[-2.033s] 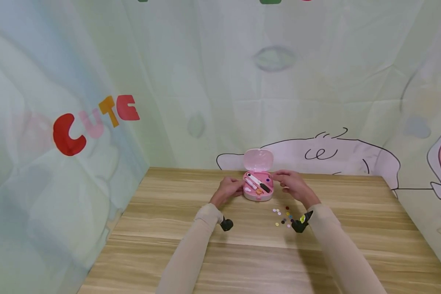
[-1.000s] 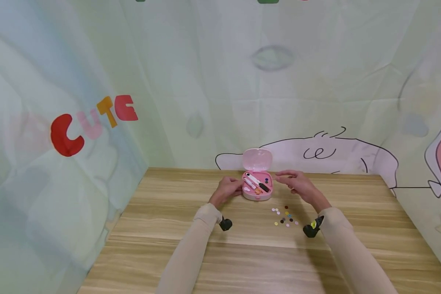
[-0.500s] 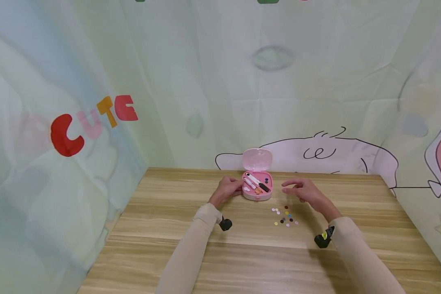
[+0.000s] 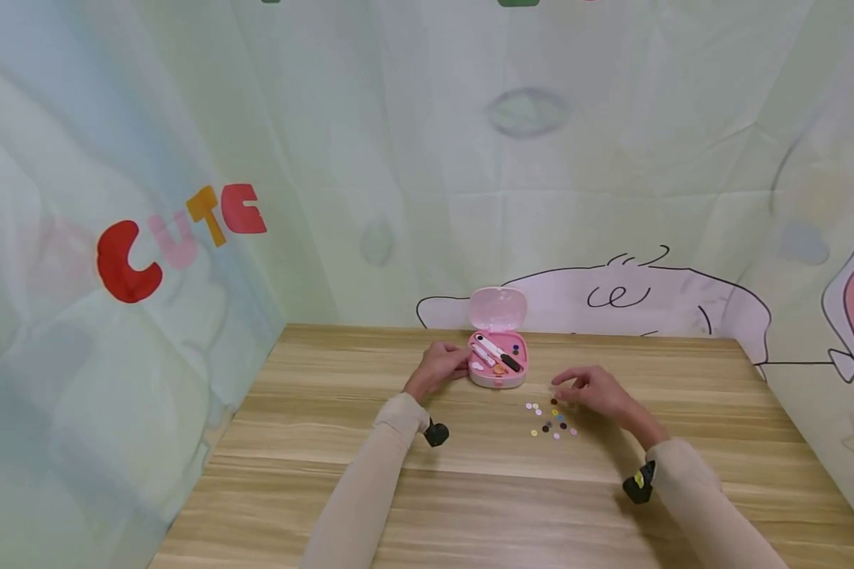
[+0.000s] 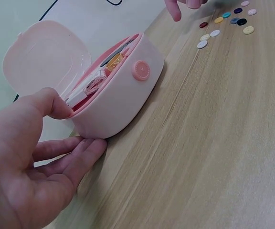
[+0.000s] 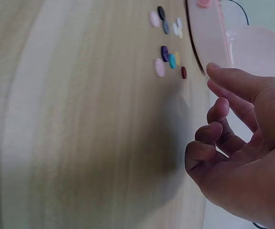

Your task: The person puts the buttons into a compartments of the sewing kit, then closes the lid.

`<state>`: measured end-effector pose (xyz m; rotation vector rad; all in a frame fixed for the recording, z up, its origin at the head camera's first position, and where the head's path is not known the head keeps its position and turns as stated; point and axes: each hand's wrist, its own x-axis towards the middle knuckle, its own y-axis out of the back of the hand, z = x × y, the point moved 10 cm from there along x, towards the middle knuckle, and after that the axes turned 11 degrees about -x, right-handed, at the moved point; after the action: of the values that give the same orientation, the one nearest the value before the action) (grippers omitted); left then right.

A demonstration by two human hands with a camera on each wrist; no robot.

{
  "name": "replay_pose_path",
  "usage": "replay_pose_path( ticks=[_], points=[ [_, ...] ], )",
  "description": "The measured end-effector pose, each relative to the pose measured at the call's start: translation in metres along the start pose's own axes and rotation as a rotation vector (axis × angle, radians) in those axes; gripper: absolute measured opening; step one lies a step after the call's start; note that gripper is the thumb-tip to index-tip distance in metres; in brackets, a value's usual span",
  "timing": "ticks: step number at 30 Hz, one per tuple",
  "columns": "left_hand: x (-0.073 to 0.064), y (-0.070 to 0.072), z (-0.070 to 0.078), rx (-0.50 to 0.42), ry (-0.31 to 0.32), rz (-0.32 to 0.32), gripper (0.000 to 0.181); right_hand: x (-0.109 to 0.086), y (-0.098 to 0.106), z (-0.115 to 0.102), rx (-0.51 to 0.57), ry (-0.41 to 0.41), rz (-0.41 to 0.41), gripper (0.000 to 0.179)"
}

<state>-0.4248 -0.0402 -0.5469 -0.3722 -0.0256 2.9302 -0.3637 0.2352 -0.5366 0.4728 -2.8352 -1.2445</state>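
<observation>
From where I stand, with the person at six o'clock, the pink box [image 4: 481, 381] sits near twelve on the wooden counter [image 4: 470, 506], close to its far edge. Its lid [image 4: 498, 308] is up at the back, before the printed cloth [image 4: 427, 158], so there is little room behind.

The left hand [image 4: 441, 367] is at the box's nine o'clock. That grip holds the box by its side: thumb over the rim, fingers low against the outer wall. Beyond this hand, toward nine, the wood runs a fair way to the left edge.

The right hand [image 4: 589, 389] is out toward four o'clock from the box, well apart from it. That grip holds nothing; the index finger reaches forward, the others are loosely bent. The fingertips are near the red button [image 4: 553, 401], with a little gap between.

The loose buttons [image 4: 557, 436] lie scattered between four and five o'clock of the box, well in from every edge, with plenty of wood between them and six. Inside the box, a black handle [image 4: 510, 362] lies slantwise toward five, an orange piece [image 4: 499, 369] lies by the front rim, and two small dark discs [image 4: 515, 348] lie toward two.
</observation>
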Motion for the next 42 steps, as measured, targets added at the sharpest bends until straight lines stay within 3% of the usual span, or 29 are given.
replay_pose_path(
  ticks=[6, 11, 21, 42],
  points=[
    [0.004, -0.001, -0.003, -0.025, -0.004, -0.007, 0.031, -0.001, -0.006, 0.001, -0.077, 0.016, 0.016, 0.019],
    [0.005, -0.001, -0.003, -0.028, -0.002, -0.003, 0.030, -0.002, -0.008, -0.004, -0.149, 0.077, 0.039, 0.017],
    [0.004, -0.001, -0.002, -0.046, -0.004, -0.011, 0.030, -0.007, -0.009, -0.011, -0.190, 0.152, 0.107, 0.011],
    [0.004, 0.002, -0.004, -0.007, 0.014, 0.004, 0.029, -0.007, -0.010, -0.011, -0.194, 0.141, 0.120, 0.004]
  ],
)
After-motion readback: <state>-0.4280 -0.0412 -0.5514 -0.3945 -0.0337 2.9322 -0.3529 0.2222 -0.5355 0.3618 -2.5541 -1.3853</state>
